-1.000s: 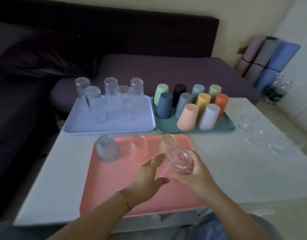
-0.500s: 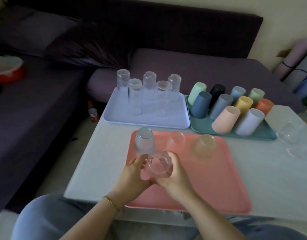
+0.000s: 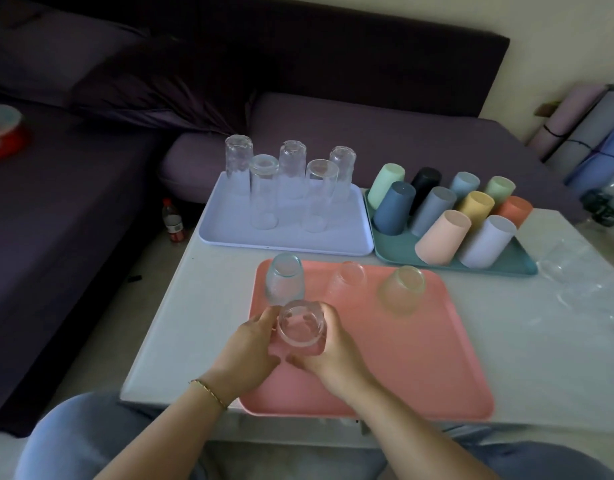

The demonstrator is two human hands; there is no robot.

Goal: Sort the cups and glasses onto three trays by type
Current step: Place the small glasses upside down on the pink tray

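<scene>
Fingers (image 3: 330, 315) of my left hand (image 3: 250, 348) and right hand (image 3: 333, 351) curl round the small clear glass (image 3: 301, 327), held near the left edge of the pink tray (image 3: 419, 358), just in front of three tinted tumblers (image 3: 402, 289). Five tall glasses (image 3: 264, 192) stand on the lilac tray (image 3: 229, 233), ten plastic cups (image 3: 442, 237) on the green tray (image 3: 395, 251). A few loose glasses (image 3: 572, 282) lie at the right edge of the table (image 3: 541, 358), so I judge the sorting mostly done.

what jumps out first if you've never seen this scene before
The left hand and the right hand together grip an upturned clear glass at the near left of the pink tray, just in front of three tinted glasses standing upside down along its far edge. Behind, pastel cups crowd the teal tray on the right. Tall clear glasses stand on the lavender tray on the left.
</scene>
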